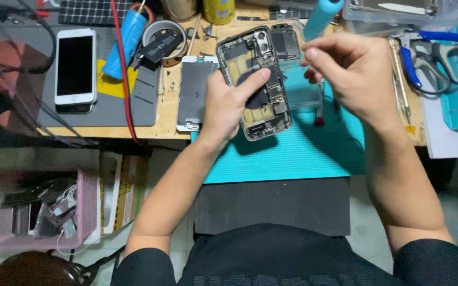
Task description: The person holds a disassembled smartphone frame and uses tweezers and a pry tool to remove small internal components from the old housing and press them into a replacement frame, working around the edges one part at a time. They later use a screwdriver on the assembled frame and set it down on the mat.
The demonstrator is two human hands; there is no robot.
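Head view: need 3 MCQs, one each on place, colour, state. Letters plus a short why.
1. Where does the white phone lie?
A. on the grey mat at the bench's left
B. in the pink basket on the floor
C. on the teal mat

2. What colour are the handles of the scissors?
A. red
B. blue
C. yellow

3. In what state is the opened phone held by the left hand?
A. screen on and lit
B. sealed in a case
C. open, its inner parts showing

Answers:
1 A: it lies face up on the grey mat, far from the teal mat.
2 B: both loops are blue.
3 C: boards and parts show inside the frame, lifted above the mat; the right hand is beside its top, fingers pinched.
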